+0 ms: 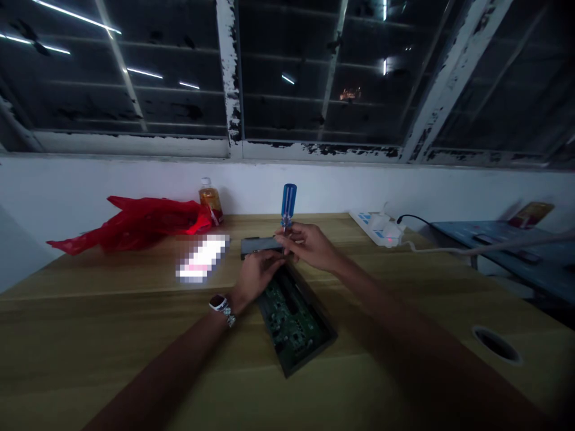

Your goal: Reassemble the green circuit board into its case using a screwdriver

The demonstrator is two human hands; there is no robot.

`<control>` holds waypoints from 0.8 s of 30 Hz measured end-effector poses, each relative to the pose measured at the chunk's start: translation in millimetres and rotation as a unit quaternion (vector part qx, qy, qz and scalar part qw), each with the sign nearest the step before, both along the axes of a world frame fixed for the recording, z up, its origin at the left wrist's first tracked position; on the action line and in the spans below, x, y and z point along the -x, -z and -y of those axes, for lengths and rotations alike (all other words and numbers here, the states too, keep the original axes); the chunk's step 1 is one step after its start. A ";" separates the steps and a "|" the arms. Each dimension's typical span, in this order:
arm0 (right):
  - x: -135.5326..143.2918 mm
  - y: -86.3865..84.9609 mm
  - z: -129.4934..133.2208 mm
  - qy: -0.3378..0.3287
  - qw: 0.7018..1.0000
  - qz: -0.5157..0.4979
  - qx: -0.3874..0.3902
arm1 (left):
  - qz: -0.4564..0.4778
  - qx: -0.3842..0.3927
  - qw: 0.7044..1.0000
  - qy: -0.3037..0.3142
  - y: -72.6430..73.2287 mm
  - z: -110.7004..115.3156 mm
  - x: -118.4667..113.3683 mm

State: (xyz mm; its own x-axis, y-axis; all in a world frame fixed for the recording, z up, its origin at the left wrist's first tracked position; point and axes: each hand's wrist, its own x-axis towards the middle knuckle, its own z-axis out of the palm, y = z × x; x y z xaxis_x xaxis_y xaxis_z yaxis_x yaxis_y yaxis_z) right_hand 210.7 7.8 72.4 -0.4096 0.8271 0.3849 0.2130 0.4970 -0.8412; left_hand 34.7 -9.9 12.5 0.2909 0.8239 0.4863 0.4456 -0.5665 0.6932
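An upright screwdriver (288, 200) with a blue handle stands over the far end of a green circuit board (291, 320) in a dark, shallow casing (326, 335). My right hand (312, 246) is closed around the screwdriver's shaft, just below the handle. Beside the tip, my left hand (257, 276) has its fingers pinched together over the casing's far end; what they hold, if anything, is hidden. A grey, flat-topped block (260, 244) lies behind my left fingers, partly covered by them. The screwdriver's tip is hidden by my fingers.
On the wooden table (148, 335) lie a red plastic bag (153, 221) and a blurred bright rectangle (203, 258). A bottle (210, 200) stands by the wall. A power strip (380, 228) with a cable sits at the back right. A round hole (498, 345) pierces the tabletop.
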 end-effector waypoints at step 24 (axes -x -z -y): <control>-11.4 -13.5 1.1 -0.041 0.999 0.025 0.024 | -0.019 -0.008 0.999 0.046 -1.8 -0.3 -0.6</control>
State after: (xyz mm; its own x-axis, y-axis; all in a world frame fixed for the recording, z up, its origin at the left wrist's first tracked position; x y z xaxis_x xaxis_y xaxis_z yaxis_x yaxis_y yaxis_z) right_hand 222.1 6.7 86.0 -0.4946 0.8064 0.3241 0.2146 0.4747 -0.8536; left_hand 35.3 -9.6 14.3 0.3832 0.7851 0.4866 0.4178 -0.6172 0.6668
